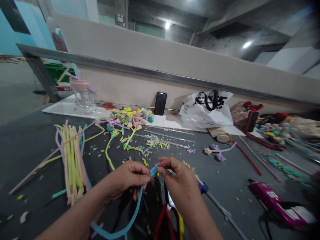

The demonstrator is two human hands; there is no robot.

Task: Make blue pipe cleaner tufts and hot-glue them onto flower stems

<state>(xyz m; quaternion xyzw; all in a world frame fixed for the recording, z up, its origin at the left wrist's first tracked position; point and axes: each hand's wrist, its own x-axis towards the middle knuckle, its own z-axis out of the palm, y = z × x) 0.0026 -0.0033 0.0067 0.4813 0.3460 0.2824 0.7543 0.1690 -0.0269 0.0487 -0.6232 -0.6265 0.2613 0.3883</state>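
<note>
Right now your L hand (138, 176) and R hand (172, 169) are both closed on the blue strip (154, 170), mid-scene over the near part of the dark tbl (225, 180). L thumb + fingers pinch it; R thumb + index grip it close by, at the end that pokes up btwn your hands. From your L hand the rest hangs down and curves to the near left, below your L wrist. Just under your R hand, near side, you've got red handles (160, 221) w/ a yellow handle (181, 226) next to them, partly hidden by your arm. To your left, a bundle (72, 160) of mostly yellow + pink stems. Scraps (152, 143) are scattered beyond your hands, w/ a flower pile (132, 116) on the far side of them, slightly left. Far left is a clear cup (85, 100) w/ pink lid; far middle, a phone (160, 104) standing upright; far right of that, a white bag (197, 113). On the right you've a purple sprig (220, 156), a red stem (247, 158) and, nearer, a magenta tool (268, 195).
</note>
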